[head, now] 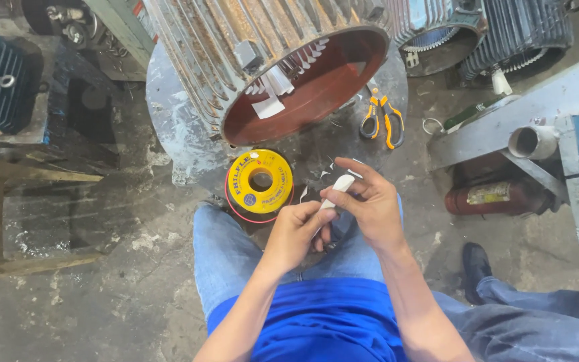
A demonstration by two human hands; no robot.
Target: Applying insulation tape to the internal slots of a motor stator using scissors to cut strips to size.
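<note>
Both hands pinch a white paper strip [338, 190]: left hand [297, 231] grips its lower end, right hand [370, 201] its upper end, above the lap. Fingers hide the strip's middle.

A big rusty motor shell [269, 60] with ribs is laid on its side on a round metal plate [175, 127], far from the camera. Its inside is painted red, and white paper strips [273, 87] are seen poking out of it. A yellow spool [260, 182] is stood near the plate's edge. Orange and black scissors [382, 119] are laid to the right of the shell. More ribbed motor shells [504, 30] are seen far right. A red cylinder [497, 196] is laid on the floor at the right, under a grey metal frame [537, 100]. A wooden bench [28, 214] is placed at the left.
</note>
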